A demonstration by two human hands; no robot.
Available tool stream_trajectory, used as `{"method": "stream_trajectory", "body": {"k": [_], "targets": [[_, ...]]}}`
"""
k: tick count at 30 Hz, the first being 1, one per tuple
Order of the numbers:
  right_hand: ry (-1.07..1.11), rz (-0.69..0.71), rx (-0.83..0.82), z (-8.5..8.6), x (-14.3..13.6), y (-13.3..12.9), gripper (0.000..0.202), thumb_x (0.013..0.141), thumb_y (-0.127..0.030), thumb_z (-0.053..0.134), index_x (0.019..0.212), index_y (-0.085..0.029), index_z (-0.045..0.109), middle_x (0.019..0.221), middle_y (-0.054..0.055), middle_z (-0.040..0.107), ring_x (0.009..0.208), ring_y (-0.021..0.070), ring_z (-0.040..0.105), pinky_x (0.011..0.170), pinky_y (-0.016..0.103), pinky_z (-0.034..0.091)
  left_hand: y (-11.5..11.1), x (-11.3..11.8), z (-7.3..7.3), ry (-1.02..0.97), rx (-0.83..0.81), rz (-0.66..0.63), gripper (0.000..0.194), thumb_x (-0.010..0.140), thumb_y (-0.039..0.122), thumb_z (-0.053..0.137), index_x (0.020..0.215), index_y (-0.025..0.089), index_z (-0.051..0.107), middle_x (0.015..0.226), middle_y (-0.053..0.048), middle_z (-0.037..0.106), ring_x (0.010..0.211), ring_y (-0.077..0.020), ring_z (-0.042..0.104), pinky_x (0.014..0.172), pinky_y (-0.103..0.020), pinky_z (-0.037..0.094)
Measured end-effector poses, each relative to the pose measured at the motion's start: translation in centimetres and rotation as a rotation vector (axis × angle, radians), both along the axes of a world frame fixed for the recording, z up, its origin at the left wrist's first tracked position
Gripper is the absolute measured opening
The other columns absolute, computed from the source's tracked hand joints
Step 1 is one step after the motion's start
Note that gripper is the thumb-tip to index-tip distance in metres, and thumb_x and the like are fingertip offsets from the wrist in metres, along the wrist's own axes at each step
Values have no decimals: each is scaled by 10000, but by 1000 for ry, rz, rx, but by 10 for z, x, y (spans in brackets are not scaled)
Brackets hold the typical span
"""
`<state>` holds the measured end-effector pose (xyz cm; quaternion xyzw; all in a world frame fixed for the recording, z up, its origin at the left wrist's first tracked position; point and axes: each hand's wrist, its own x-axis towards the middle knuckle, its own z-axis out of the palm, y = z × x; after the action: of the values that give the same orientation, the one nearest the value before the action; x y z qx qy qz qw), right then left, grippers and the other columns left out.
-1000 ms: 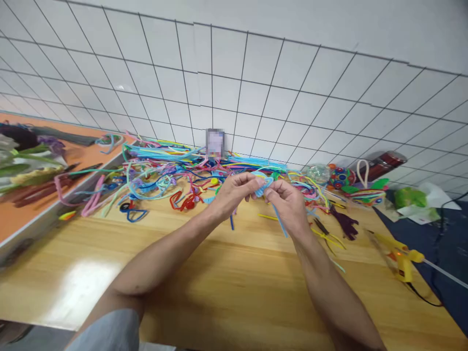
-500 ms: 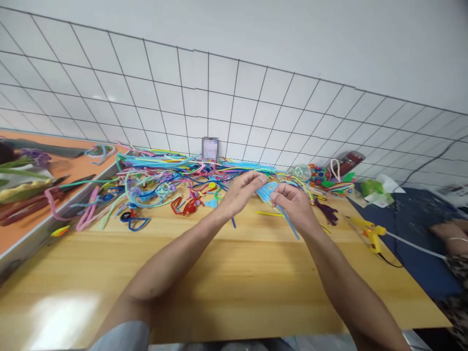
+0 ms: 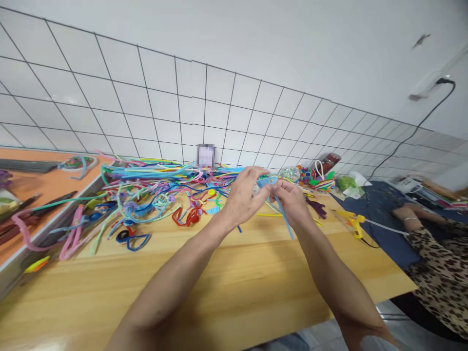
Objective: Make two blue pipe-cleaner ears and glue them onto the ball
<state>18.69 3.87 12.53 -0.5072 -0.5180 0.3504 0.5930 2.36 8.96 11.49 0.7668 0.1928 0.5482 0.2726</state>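
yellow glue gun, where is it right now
In the head view, the yellow glue gun lies on the right side of the wooden table, near its edge, beyond the right forearm.

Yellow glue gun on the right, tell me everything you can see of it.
The glue gun looks like glossy yellow plastic, with a narrow barrel, a short grip and an orange patch near the trigger area. It lies on the wooden table near its right edge, nozzle towards the left. A long whitish stick sticks out of its back, over the dark blue surface. A black cord curves from the grip. Neither the left hand nor right hand touches it.
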Motion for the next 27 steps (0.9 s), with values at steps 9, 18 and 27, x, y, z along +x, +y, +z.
{"method": "stream_trajectory", "body": {"k": [9,18,27], "targets": [[101,86,-54,3,0,2,355,721,-504,826,634,-213,642,580,-18,573,526,122,509,533,271,418,10,7,-17,156,259,160,254,932,83,540,1101,182,701,1119,-99,764,1061,-220,720,951,-355,574],[-184,-18,148,-12,27,5,281,815,-432,804,1009,-236,750,857,8,719,742,162,630,705,304,529,5,24,-22,-214,-642,-288,265,835,398,760,851,158,648,738,-12,704,682,-134,662,681,-246,523],[-220,132,117,-31,42,27,264,817,-424,789,985,-220,767,847,32,778,738,197,689,725,352,556,1,28,-21,-178,-799,-283,353,701,419,879,826,153,683,766,-20,717,696,-121,650,684,-234,530]]}}
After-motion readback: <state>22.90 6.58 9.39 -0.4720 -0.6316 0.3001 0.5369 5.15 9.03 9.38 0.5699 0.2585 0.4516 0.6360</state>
